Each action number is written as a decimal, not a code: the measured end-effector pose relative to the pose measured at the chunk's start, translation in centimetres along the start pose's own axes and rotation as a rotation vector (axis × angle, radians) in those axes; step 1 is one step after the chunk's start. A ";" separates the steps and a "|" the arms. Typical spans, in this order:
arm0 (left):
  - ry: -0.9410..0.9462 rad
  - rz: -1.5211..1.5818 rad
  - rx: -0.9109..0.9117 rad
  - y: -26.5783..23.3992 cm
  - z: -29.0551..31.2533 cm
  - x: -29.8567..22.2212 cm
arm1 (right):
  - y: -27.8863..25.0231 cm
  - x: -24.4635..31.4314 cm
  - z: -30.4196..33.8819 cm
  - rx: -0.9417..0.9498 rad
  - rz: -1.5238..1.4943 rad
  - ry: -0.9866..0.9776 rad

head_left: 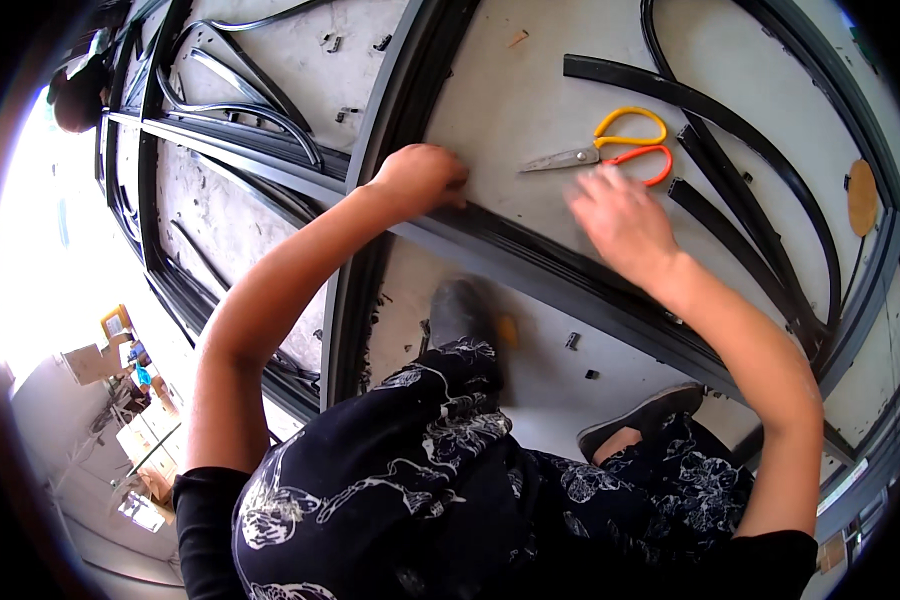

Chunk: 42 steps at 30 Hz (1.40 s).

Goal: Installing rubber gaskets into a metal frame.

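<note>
My left hand (pixel 425 182) rests on the grey metal frame (pixel 540 265) where two bars meet, its fingers curled down at the edge. What those fingers pinch is hidden. A black rubber strip (pixel 510 235) runs along the bar between my hands. Over the far side of that bar is my right hand (pixel 627 222), its fingers smeared by motion. Just beyond its fingertips lie scissors (pixel 582 157) with one yellow and one orange handle, blades toward the left. I cannot tell whether the fingers touch the orange handle.
Loose black rubber strips (pixel 745 125) curve across the floor at the right; more strips (pixel 240 70) lie inside the frames at the upper left. Small black clips (pixel 572 341) are scattered about. An oval brown piece (pixel 862 197) sits by the right frame edge. Cardboard boxes (pixel 150 440) stand lower left.
</note>
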<state>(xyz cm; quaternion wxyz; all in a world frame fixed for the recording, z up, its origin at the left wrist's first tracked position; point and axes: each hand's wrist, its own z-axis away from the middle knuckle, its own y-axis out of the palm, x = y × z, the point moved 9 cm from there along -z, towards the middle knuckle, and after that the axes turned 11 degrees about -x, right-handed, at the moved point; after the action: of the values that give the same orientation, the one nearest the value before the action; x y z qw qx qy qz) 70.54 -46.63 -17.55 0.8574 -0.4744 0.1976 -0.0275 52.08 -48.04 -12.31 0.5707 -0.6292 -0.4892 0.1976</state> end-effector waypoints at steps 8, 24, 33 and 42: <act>-0.033 0.046 -0.063 0.2 0.8 2.0 | 0.3 -3.1 -3.6 -0.071 0.142 -0.063; 0.016 -0.130 0.080 0.8 -0.6 2.3 | 8.3 4.5 -4.7 0.215 -0.332 0.378; 0.001 -0.027 -0.171 -4.3 0.0 3.1 | 8.9 4.1 -6.9 0.268 -0.359 0.398; -0.375 0.178 -1.001 -13.3 7.8 7.3 | 9.9 5.0 -9.2 0.197 -0.312 0.307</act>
<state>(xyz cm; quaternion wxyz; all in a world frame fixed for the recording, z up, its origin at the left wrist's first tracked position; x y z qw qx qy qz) 81.94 -49.42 -5.16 0.5462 -0.8030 0.0698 0.2280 65.64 -47.39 -17.31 0.7207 -0.5097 -0.4665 0.0559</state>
